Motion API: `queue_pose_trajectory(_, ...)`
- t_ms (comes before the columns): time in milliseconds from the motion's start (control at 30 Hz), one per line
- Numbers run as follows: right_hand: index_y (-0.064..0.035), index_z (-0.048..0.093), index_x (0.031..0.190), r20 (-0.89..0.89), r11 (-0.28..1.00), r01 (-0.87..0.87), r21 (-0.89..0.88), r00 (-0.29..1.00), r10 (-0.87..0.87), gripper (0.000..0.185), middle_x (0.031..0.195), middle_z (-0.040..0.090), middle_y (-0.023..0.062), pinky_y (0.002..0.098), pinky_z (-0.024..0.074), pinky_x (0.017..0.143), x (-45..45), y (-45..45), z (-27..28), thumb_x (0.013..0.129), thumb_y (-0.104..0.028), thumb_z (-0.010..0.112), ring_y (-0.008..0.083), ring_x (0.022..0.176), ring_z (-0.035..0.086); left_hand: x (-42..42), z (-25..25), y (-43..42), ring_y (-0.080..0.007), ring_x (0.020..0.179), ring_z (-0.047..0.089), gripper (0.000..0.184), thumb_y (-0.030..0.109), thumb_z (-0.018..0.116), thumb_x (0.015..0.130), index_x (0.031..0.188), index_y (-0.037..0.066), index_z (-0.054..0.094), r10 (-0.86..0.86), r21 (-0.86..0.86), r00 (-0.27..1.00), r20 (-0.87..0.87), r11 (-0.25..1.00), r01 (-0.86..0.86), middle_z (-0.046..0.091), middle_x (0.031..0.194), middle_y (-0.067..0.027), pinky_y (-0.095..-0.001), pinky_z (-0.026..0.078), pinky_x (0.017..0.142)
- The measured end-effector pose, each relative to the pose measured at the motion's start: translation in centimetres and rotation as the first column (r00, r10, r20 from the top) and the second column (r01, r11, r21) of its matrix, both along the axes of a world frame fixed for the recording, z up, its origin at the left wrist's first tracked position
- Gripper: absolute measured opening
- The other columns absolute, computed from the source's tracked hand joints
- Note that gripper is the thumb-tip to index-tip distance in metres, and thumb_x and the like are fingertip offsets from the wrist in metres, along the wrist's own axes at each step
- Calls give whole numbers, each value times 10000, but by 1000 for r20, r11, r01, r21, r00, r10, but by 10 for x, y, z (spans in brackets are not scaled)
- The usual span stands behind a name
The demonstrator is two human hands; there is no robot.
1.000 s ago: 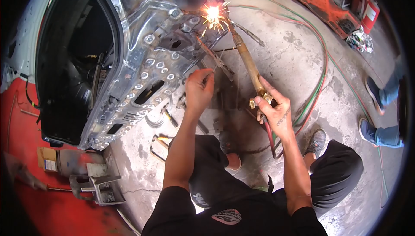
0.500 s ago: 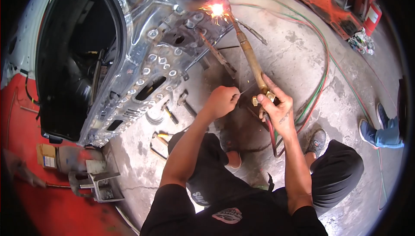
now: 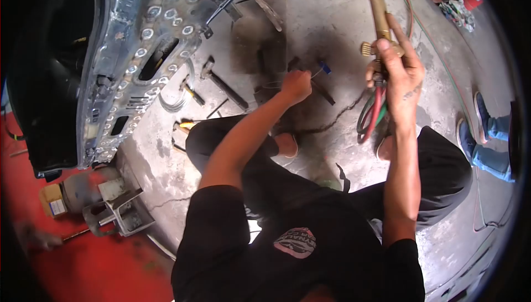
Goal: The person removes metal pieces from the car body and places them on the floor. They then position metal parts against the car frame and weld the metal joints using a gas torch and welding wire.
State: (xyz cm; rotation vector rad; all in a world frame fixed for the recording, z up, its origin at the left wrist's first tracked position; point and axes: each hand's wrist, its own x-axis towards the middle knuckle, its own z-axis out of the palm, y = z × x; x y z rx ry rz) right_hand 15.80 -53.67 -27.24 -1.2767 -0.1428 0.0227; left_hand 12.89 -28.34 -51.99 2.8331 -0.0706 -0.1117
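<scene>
My right hand (image 3: 402,75) is wrapped round the valve end of a brass gas torch (image 3: 377,9), its thumb near the knurled valve knob (image 3: 366,49). The torch points up and away, and its tip is out of view. Red and green hoses (image 3: 377,108) hang from its base. My left hand (image 3: 297,87) is closed on a thin wire (image 3: 270,86) that shows on both sides of the fist. A small blue piece (image 3: 324,67) is at or near the wire's right end; whether they are joined I cannot tell.
A bare metal car body panel (image 3: 146,42) stands at left. On the concrete floor lie a hammer (image 3: 225,85), a yellow-and-black handled tool (image 3: 193,95) and a wire coil (image 3: 171,104). A metal clamp-like block (image 3: 124,213) sits lower left. Another person's shoes (image 3: 467,139) are at right.
The view has tipped downward, and the sparking torch tip has left it. The torch and my right hand appear farther right and higher. My left hand has moved away from the torch.
</scene>
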Motion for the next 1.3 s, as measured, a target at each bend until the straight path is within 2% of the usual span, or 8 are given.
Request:
queue_pose_trajectory(367,45,507,1543,-164,902,-73,-425,986,2,713,907,664,95,238,443,481,-4,-107,15,1011,-404,659,101,552,576,-4,-102,19,-344,983,715,363,105,662,887,1249,116,657,274,153,954,126,944,-291,748,996,-146,-486,475,989)
queue_pose_trajectory(500,42,501,1547,-201,884,-80,-461,979,-16,760,878,694,109,239,470,479,-4,-124,10,996,-456,664,102,542,589,-9,-103,5,-378,1026,713,427,122,652,919,1346,137,643,37,232,957,287,967,-107,738,1138,-184,-499,500,1002)
queue_pose_trajectory(600,33,501,1550,-183,891,-38,-452,982,-51,764,862,690,103,241,475,479,0,-108,16,992,-463,664,104,536,593,-14,-128,-37,-442,1178,675,550,238,671,962,1487,118,561,112,-142,966,-233,979,-148,704,1251,-265,-528,543,1011)
queue_pose_trajectory(800,32,482,1566,-144,900,-20,-435,988,-48,767,941,682,95,232,476,481,2,-111,28,989,-430,686,94,542,600,-20,-171,-77,-495,1188,648,539,291,661,982,1449,44,553,240,-351,858,-454,837,-419,682,1268,-303,-545,530,1011)
queue_pose_trajectory(1000,35,451,1580,-164,904,-10,-427,984,-67,800,962,707,116,201,468,470,0,-126,21,998,-462,683,73,532,587,-7,-123,-1,-446,1165,641,533,271,628,974,1429,3,556,593,-82,789,158,805,-588,662,1282,-261,-505,536,978)
queue_pose_trajectory(1100,30,456,1579,-182,915,13,-403,979,-94,801,950,704,112,200,462,461,1,-129,22,994,-466,688,70,520,575,-32,-166,81,-409,1226,621,721,396,632,981,1529,-35,448,777,341,544,317,442,-830,575,1445,-229,-584,523,982)
queue_pose_trajectory(1200,23,449,1586,-199,922,86,-377,965,-171,806,947,700,113,197,448,448,-6,-129,24,991,-462,695,66,509,561,-69,-179,158,-425,1339,598,850,598,716,896,1495,26,522,749,115,531,-396,614,-781,605,1462,-231,-553,525,1064)
queue_pose_trajectory(1300,13,455,1586,-215,943,75,-324,965,-151,778,944,683,94,207,456,446,-6,-131,24,987,-421,697,76,502,568,-60,-160,128,-470,1271,621,622,436,662,974,1381,-27,583,779,-9,600,-181,609,-793,643,1368,-286,-544,499,1074)
